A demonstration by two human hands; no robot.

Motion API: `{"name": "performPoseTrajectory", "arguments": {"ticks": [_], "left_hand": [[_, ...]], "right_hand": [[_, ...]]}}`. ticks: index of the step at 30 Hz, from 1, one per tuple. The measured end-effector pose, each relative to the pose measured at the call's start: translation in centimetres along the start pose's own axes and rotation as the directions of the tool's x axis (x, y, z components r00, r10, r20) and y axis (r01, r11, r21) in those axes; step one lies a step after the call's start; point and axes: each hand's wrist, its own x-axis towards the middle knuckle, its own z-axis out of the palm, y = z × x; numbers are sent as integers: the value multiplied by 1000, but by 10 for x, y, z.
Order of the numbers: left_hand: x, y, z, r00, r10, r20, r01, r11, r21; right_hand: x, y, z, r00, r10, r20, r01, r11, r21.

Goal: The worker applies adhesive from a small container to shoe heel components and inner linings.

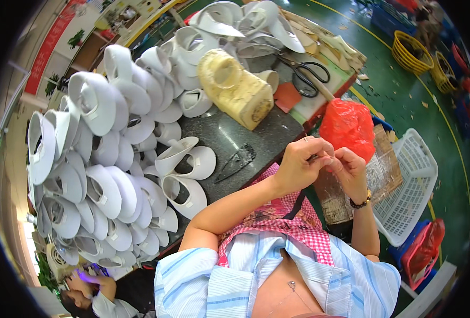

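Note:
My left hand [305, 159] and my right hand [350, 168] meet at the right of the dark table [229, 124], fingertips pinched together. Whatever lies between their fingers is too small and hidden to make out. Just beyond them bulges a crumpled red plastic bag [349, 124]. White shoe uppers [110, 191], curved pieces with oval openings, are heaped over the left of the table. One loose upper [184, 197] lies closest to my left forearm. A dark, pointed, shiny object [236, 161] rests on the tabletop; its kind is unclear.
A worn yellowish block [237, 93] stands mid-table, with a red flat piece [287, 97] and black-handled scissors [310, 78] beside it. To the right are a worn board [375, 185], a white plastic basket [410, 175] and yellow baskets [411, 52]. Another person [113, 294] is at lower left.

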Motion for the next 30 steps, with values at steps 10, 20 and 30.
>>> {"name": "performPoseTrajectory", "arguments": {"ticks": [10, 20, 30], "left_hand": [[4, -18, -213, 792, -218, -570, 399, 891, 214], [58, -101, -205, 956, -119, -267, 85, 987, -132], [57, -96, -254, 941, -290, 172, 321, 928, -192]], "right_hand": [[119, -52, 30, 973, -76, 219, 166, 887, -431], [278, -88, 127, 865, -259, 430, 474, 707, -525], [279, -81, 145, 707, -70, 703, 337, 908, -249]]}}
